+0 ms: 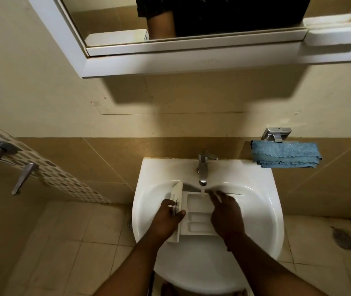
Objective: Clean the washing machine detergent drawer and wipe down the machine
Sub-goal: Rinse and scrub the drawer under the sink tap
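Your left hand holds the detergent drawer by its front, in the sink at lower middle. Your right hand rests flat on it under the tap. Wet plastic could slip and water could splash out.

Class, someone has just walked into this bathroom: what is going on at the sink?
A person is rinsing a white detergent drawer in the sink. The left hand grips its front panel; the right hand rests over the compartments. Water runs from the tap into the drawer. A blue cloth waits nearby.
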The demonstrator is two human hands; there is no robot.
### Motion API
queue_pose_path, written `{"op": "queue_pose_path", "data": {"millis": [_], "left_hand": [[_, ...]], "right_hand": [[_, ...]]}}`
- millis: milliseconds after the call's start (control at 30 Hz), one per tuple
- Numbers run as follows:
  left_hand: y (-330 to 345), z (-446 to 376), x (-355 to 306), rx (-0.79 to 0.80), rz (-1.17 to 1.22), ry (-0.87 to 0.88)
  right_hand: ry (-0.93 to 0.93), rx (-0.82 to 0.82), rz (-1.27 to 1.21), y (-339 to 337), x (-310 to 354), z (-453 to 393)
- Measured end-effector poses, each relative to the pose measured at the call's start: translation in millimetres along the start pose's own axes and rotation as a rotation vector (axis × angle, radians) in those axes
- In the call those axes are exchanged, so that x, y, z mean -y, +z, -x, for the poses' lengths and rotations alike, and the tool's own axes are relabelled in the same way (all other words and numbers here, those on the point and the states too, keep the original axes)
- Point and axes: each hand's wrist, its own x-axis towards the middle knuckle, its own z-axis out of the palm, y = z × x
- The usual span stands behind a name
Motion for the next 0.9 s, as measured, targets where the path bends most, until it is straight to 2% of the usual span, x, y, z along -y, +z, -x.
{"op": "queue_pose_path", "data": {"millis": [133, 200, 267, 300, 333, 400, 467, 500, 633, 700, 733, 800, 867, 900], "left_hand": [[-0.3, -1.5, 2.7, -0.003, 0.004, 0.009], [0.0, -2.6, 4.2, -0.008, 0.000, 0.010], [0.5, -1.1, 3.2, -0.002, 0.005, 0.018], [0.5, -0.6, 2.2, 0.003, 0.003, 0.020], [0.4, -0.6, 1.7, 0.007, 0.003, 0.018], [0.2, -0.6, 1.4, 0.019, 0.022, 0.006], [-0.1, -1.6, 2.4, 0.024, 0.030, 0.001], [-0.4, -2.4, 3.5, 0.023, 0.032, 0.000], [0.4, -4.4, 5.4, 0.024, 0.021, -0.004], [1.7, -4.0, 5.1, 0.019, 0.013, -0.006], [1.8, -3.9, 4.5, 0.019, 0.005, -0.005], [1.6, -4.2, 4.0, 0.022, 0.007, 0.000], [0.9, -4.7, 4.5, 0.028, 0.024, -0.010], [0.5, -4.8, 5.2, 0.034, 0.033, -0.014]], "right_hand": [[0.294, 0.067, -0.028, -6.1, -32.9, 2.1], [0.235, 0.111, -0.085, -5.2, -10.1, -4.1], [0.005, 0.108, -0.100, -1.6, 13.9, -6.5], [-0.054, 0.115, -0.131, -1.4, 17.3, -6.1], [-0.038, 0.115, -0.174, -3.7, 14.2, -5.2], [0.126, 0.076, -0.233, -7.8, -7.1, -3.2], [0.288, 0.086, -0.211, -12.1, -30.7, -2.3], [0.306, 0.108, -0.205, -13.8, -34.2, -2.4], [0.207, 0.135, -0.283, -13.1, 6.4, -9.2], [0.173, 0.084, -0.443, -13.7, 40.8, -12.4], [0.224, 0.058, -0.570, -18.4, 55.5, -16.0], [0.290, 0.000, -0.667, -30.5, 74.2, -27.4], [0.253, 0.046, -0.842, -34.6, 77.4, -31.9], [0.197, 0.078, -0.824, -33.3, 78.3, -30.9]]}}
